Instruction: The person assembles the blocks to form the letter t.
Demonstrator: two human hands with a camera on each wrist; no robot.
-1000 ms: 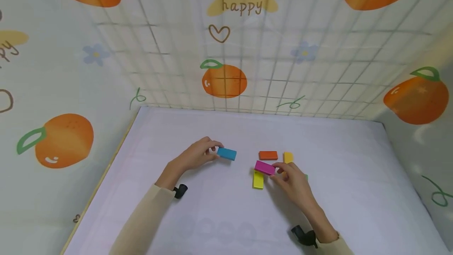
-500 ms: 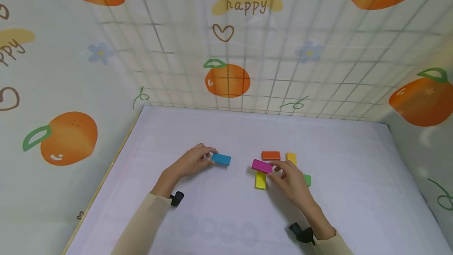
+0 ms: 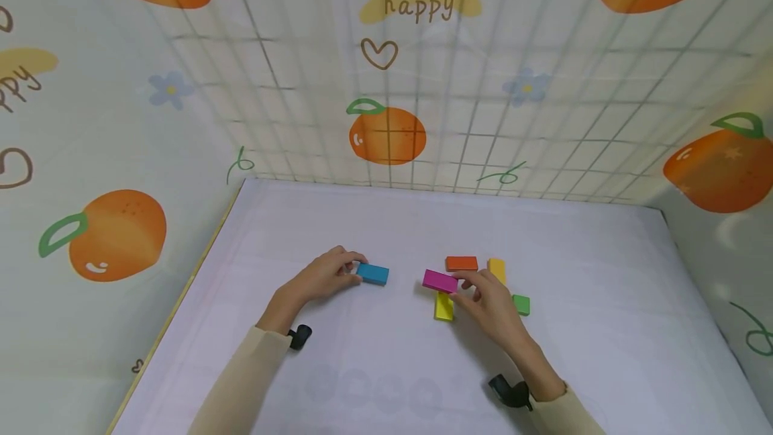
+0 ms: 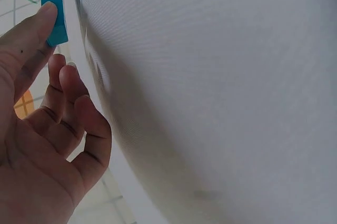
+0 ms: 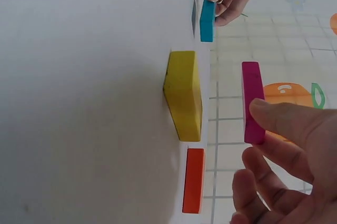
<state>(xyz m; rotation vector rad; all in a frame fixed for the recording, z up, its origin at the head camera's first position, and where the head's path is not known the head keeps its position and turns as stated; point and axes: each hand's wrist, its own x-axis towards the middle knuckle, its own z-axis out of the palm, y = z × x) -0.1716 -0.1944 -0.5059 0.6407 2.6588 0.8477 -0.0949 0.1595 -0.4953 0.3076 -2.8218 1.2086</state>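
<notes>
My left hand [image 3: 326, 275] pinches one end of a blue rectangular block [image 3: 373, 274] between thumb and fingers, low over the table's left-middle part. The same blue block [image 4: 53, 10] shows at the top of the left wrist view, with the other fingers loosely curled below. On the right, my right hand [image 3: 490, 304] pinches the right end of a magenta block [image 3: 440, 281]. In the right wrist view the magenta block [image 5: 253, 103] is raised off the table, beside a yellow block [image 5: 183, 97] that lies flat. In the head view it overlaps that block's far end.
An orange-red block [image 3: 461, 264] lies behind the right hand, with an amber block [image 3: 497, 270] to its right. A green block [image 3: 521, 305] sits just right of that hand. The white table [image 3: 290, 220] meets a fruit-printed wall cloth [image 3: 290, 133] at its back edge.
Both hands have moved left with their blocks, the left one also slightly toward me and down. More of the green block shows beside the right hand. The head view shifted slightly.
</notes>
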